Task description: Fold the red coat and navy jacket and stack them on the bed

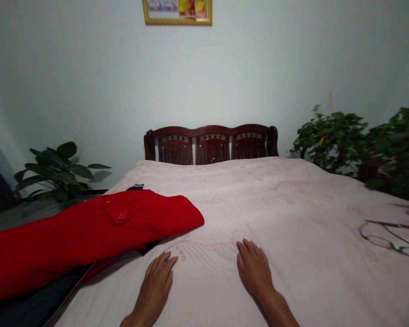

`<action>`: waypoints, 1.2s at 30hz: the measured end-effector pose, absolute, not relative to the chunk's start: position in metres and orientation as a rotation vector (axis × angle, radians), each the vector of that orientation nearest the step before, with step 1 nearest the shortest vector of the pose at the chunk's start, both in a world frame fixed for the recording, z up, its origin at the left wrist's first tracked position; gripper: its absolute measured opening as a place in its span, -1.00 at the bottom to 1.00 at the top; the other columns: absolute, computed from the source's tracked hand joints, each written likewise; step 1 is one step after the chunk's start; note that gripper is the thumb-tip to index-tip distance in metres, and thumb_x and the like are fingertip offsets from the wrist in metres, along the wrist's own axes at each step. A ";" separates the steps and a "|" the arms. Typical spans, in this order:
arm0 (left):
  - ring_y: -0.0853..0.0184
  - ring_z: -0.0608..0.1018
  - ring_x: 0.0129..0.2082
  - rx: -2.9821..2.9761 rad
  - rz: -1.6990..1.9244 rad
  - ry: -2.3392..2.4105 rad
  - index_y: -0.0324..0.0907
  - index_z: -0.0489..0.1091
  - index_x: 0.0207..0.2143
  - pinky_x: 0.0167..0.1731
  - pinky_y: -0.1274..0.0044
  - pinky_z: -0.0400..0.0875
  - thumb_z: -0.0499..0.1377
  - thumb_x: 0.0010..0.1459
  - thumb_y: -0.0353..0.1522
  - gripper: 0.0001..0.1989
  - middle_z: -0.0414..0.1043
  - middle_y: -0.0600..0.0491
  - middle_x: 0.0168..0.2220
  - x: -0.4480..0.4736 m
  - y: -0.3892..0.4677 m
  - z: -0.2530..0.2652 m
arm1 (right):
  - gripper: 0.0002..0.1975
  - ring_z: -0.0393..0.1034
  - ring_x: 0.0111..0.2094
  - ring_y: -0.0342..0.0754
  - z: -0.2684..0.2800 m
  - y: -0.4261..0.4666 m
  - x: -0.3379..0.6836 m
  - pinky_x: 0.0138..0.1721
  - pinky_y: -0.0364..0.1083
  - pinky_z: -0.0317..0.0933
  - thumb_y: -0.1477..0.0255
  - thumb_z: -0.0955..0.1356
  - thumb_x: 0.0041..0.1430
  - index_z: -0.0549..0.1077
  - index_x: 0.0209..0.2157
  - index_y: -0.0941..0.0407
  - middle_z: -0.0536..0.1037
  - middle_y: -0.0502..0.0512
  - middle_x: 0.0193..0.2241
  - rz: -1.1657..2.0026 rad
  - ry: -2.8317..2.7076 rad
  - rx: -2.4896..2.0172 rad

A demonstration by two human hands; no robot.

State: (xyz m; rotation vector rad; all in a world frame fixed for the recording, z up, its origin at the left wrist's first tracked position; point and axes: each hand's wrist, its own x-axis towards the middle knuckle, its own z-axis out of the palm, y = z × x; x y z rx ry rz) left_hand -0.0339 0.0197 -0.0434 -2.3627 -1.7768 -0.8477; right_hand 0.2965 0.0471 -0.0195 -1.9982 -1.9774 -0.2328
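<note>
Both hands lie palm down on a pale pink bedsheet (204,299) with a faint floral pattern. My left hand (158,281) is open and flat, its fingers pointing away from me, just right of a red coat (157,213). My right hand (254,265) rests open a short way to the right, fingers stretched forward and nothing in them. The coat is folded lengthwise, with a buttoned tab showing, and lies over dark clothing (37,295) on the left of the bed.
A pair of eyeglasses (378,243) lies at the right beside a thin pen-like object (391,225). Beyond the sheet rises a dark wooden slatted backrest (211,131). Leafy plants stand at the left (57,168) and right (337,141). A gold-framed picture (177,21) hangs on the wall.
</note>
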 end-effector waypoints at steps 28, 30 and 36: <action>0.21 0.40 0.19 -2.356 -0.850 -1.793 -0.05 0.42 0.09 0.20 0.18 0.30 -0.02 0.21 -0.47 -0.56 0.42 -0.01 0.15 -0.034 0.019 -0.043 | -0.55 0.17 0.25 0.14 -0.016 0.046 0.296 0.26 0.17 -0.06 0.46 0.15 0.29 0.41 0.14 0.10 0.36 0.18 0.21 -0.214 -1.997 -2.009; 0.21 0.40 0.19 -2.359 -0.838 -1.792 -0.05 0.42 0.09 0.19 0.19 0.30 -0.01 0.22 -0.47 -0.56 0.41 -0.01 0.15 -0.034 0.019 -0.043 | -0.55 0.16 0.25 0.14 -0.016 0.046 0.296 0.26 0.17 -0.06 0.46 0.15 0.29 0.40 0.14 0.10 0.36 0.18 0.22 -0.215 -1.990 -2.006; 0.22 0.40 0.19 -2.361 -0.839 -1.775 -0.05 0.41 0.10 0.19 0.19 0.30 -0.03 0.23 -0.47 -0.56 0.40 -0.01 0.16 -0.034 0.018 -0.042 | -0.56 0.18 0.24 0.13 -0.018 0.046 0.296 0.25 0.16 -0.05 0.46 0.16 0.29 0.41 0.14 0.09 0.37 0.18 0.21 -0.239 -1.985 -1.995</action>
